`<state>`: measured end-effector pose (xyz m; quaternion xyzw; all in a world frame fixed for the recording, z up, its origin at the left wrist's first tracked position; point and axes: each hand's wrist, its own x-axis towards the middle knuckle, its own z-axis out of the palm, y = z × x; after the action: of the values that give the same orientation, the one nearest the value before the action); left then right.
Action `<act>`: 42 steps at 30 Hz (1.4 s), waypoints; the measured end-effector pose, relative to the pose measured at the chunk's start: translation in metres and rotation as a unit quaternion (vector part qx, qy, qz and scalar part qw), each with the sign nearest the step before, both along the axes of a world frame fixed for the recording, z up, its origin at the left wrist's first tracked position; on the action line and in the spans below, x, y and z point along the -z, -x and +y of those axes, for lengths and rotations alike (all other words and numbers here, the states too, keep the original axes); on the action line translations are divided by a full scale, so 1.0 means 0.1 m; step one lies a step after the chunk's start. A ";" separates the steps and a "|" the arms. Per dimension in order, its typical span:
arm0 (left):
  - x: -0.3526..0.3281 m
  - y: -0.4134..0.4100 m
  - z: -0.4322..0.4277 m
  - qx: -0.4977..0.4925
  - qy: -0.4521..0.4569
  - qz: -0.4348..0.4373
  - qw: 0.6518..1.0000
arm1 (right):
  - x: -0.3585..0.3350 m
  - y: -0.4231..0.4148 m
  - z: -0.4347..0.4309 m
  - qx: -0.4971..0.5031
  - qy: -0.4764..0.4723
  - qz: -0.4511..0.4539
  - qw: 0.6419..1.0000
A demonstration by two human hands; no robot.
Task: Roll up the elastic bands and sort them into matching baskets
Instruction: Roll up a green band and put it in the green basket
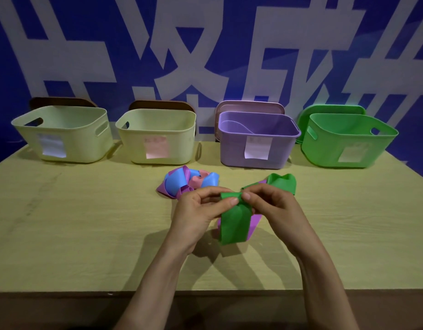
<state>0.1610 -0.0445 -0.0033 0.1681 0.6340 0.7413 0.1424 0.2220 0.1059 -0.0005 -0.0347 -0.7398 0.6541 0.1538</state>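
A green elastic band is pinched at its top between my left hand and my right hand, above the table's middle. Its loose part hangs down toward me, and another green loop shows behind my right hand. A purple band lies under the green one. A tangled heap of blue, purple and pink bands rests just beyond my left hand. Along the back stand two cream baskets, a purple basket and a green basket, each with a paper label.
The wooden table has its front edge close to me. Lids lean behind the baskets against a blue wall with large white characters. Something pale lies inside the purple basket.
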 end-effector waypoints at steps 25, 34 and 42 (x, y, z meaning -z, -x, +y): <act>-0.05 -0.01 0.00 0.043 -0.035 -0.069 0.996 | -0.03 -0.01 -0.03 0.021 0.056 0.069 0.996; 0.03 0.03 -0.01 0.026 -0.044 -0.047 0.998 | 0.00 -0.01 -0.04 0.015 0.058 0.021 0.998; 0.03 0.02 0.00 0.027 -0.029 -0.024 0.999 | 0.02 0.03 -0.07 0.025 0.050 0.017 0.998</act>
<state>0.1587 -0.0447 -0.0065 0.1713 0.6035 0.7593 0.1728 0.2188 0.0992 -0.0024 -0.0498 -0.7021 0.6868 0.1813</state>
